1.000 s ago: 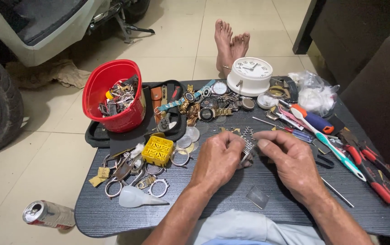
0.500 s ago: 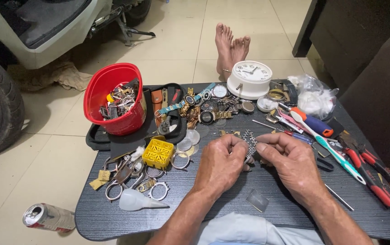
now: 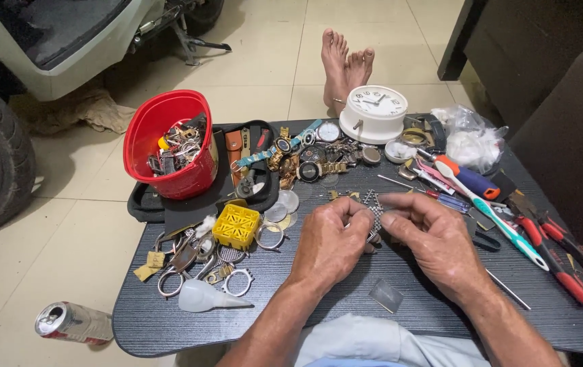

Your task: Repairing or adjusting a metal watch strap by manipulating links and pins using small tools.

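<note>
Though scarcely shifted from a second ago, now drawn a little closer together: left hand (image 3: 329, 241) and right hand (image 3: 434, 238), thumbs and fingertips nearly meeting. Closed on a metal watch band (image 3: 373, 207) from both sides, left fingers curled tight, right forefinger laid flat along the top, with only a short stretch of silver links showing in the gap. Points to the same fine work on the band going on, with no release. Held just over the dark table (image 3: 169, 326); touching it or not, cannot tell. Nearer than the grip, a small clear square (image 3: 386, 295). Left of the grip, a yellow grid block (image 3: 237, 226) and loose watch-case rings (image 3: 237, 280); right of it, a toothbrush (image 3: 502, 224) and red-handled pliers (image 3: 570, 261). Beyond the grip, a red bucket (image 3: 169, 180) of parts, a white clock (image 3: 373, 112) and, farthest, bare feet (image 3: 345, 64) on the tiles.
</note>
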